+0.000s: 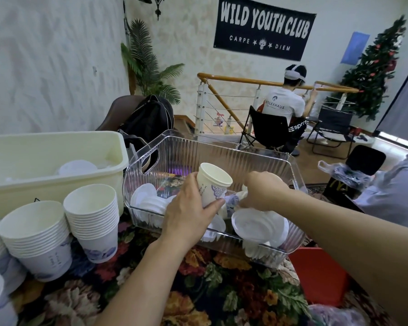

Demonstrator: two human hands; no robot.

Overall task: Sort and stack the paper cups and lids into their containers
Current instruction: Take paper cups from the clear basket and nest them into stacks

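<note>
Left hand (190, 209) grips a paper cup (212, 184), tilted, above the clear bin (222, 147); right hand (264, 191), fingers curled, reaches into that bin among lids (259, 225), its hold hidden. Cup stacks (92, 215) stand left of the bin, before a cream tub (57, 142).

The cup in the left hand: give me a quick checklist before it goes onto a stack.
1. Left hand grips the paper cup: ok.
2. Cup mouth up, matching the cup stacks: ok, slightly tilted.
3. Cup empty inside: cannot tell.
4. Right hand clear of the clear bin: not ok, it reaches in among cups and lids.
5. What the right hand holds: cannot tell.
6. Stacks standing upright on the floral cloth: ok.
</note>
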